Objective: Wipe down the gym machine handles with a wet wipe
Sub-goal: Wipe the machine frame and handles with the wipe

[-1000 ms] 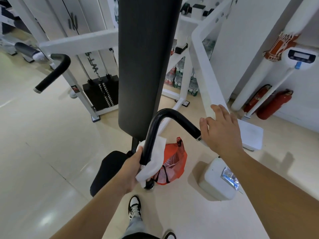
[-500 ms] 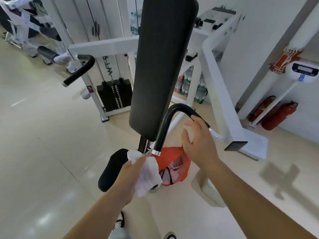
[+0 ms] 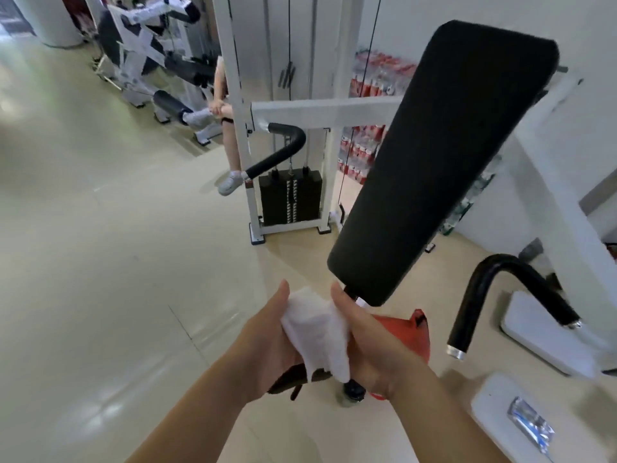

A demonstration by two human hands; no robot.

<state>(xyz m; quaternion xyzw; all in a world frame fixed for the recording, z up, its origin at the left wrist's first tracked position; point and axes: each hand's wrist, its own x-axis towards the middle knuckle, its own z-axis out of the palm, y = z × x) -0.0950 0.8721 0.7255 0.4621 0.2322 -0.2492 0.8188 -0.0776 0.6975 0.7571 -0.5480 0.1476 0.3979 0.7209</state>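
Low in the middle of the frame, both hands hold a white wipe (image 3: 317, 332) between them. The left hand (image 3: 267, 339) cups it from the left, thumb raised along its upper edge and fingers curled under; the right hand (image 3: 370, 342) closes on it from the right, thumb against its top corner. The wipe hangs crumpled, its lower end drooping past the palms. Neither hand touches a handle. The near handle (image 3: 494, 295), a black bent bar with a silver end cap, stands at the right of the frame, apart from the hands. The far handle (image 3: 283, 148), of the same shape, juts from the white frame (image 3: 320, 113) near the centre, above the weight stack (image 3: 290, 198). The black back pad (image 3: 440, 155) slants from upper right down to just above the right thumb. A red bag (image 3: 414, 332) shows behind the right hand. At lower right a foil packet (image 3: 531, 426) lies on a white box (image 3: 494, 409). In the upper left, another person's legs (image 3: 230, 145) show by a second machine (image 3: 150, 45).
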